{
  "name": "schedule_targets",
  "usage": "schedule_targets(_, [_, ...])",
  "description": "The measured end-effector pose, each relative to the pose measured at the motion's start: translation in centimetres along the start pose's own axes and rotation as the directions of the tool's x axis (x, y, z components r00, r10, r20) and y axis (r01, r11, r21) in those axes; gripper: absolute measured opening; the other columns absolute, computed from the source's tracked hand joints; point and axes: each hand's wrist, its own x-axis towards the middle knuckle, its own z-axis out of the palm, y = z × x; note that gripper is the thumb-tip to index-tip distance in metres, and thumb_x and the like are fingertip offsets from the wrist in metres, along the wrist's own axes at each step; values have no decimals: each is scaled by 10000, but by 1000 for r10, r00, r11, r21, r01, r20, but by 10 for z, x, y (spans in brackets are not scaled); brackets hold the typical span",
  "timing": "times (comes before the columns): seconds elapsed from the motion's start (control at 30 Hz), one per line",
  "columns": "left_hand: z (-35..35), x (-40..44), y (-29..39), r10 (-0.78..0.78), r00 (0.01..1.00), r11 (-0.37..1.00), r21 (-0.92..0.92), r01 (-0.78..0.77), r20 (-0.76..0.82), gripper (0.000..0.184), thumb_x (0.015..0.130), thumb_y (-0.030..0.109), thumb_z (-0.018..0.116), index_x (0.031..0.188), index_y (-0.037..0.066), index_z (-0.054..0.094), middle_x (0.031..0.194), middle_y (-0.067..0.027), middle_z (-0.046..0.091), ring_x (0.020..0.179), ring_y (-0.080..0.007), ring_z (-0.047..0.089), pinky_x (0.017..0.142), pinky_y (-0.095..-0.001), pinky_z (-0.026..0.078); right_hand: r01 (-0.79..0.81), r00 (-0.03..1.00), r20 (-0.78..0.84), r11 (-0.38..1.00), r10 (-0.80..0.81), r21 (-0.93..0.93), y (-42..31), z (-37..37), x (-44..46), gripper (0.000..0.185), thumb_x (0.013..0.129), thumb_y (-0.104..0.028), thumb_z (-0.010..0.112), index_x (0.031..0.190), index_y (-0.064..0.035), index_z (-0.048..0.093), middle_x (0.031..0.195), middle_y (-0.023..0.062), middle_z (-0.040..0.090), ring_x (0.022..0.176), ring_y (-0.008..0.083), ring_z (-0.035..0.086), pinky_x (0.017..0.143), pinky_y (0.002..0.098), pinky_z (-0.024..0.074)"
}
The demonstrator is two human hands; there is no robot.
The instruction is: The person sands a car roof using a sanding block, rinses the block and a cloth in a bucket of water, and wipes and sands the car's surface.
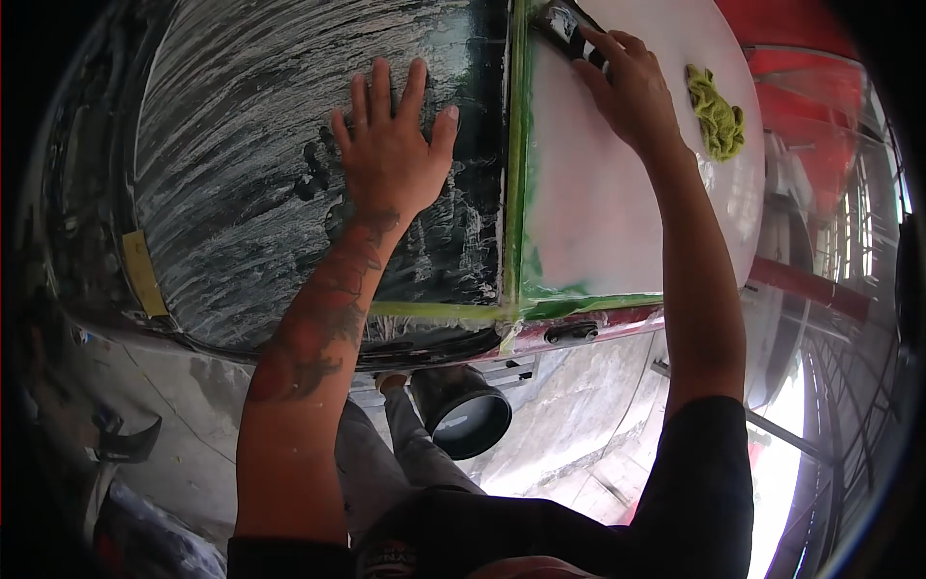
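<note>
My left hand lies flat with fingers spread on a dark car panel, possibly glass, smeared with whitish streaks. At the top, my right hand grips a black sanding block with white marks. That block rests on a pale, whitish-pink body panel, near its taped border. Green masking tape runs between the dark and pale surfaces. A crumpled yellow-green cloth lies on the pale panel, to the right of my right hand.
Below the car's edge, a black bucket with liquid stands on the concrete floor, beside my legs. Yellowish tape sticks to the dark panel's left border. Red panels and metal framework are on the right.
</note>
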Motion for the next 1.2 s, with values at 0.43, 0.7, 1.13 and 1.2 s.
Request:
schedule_targets(0.43, [-13, 4, 5, -37, 994, 999, -20, 39, 103, 654, 1017, 537, 451, 1591, 245, 337, 1647, -158, 270, 1528, -403, 205, 1187, -658, 143, -400, 916, -29, 917, 399, -6, -123, -16, -76, 529, 886, -323, 712, 1399, -256, 602, 1211, 211, 550, 1046, 394, 571, 823, 483, 530])
schedule_targets(0.7, [-19, 6, 7, -52, 985, 998, -19, 56, 164, 670, 1027, 523, 460, 1613, 256, 275, 1656, -163, 242, 1536, -397, 185, 1193, -653, 133, -465, 885, -33, 885, 464, -1, -131, -15, -71, 511, 893, -308, 721, 1391, -248, 626, 1164, 207, 547, 1059, 386, 572, 879, 467, 508])
schedule_targets(1.13, [-21, 7, 7, -55, 977, 998, -24, 61, 205, 682, 1010, 524, 473, 1608, 251, 290, 1666, -173, 211, 1543, -403, 158, 1195, -659, 116, -446, 895, 19, 895, 446, -20, -118, -9, -33, 469, 861, -338, 720, 1321, -283, 646, 1096, 162, 534, 986, 360, 567, 755, 478, 545])
schedule_targets(1.2, [-20, 7, 7, -54, 979, 998, -30, 62, 198, 684, 1009, 525, 473, 1608, 252, 289, 1666, -174, 211, 1543, -403, 158, 1194, -661, 115, -463, 886, 27, 886, 464, -24, -100, 3, 8, 470, 868, -346, 710, 1329, -293, 638, 1101, 170, 537, 1015, 372, 573, 775, 486, 551])
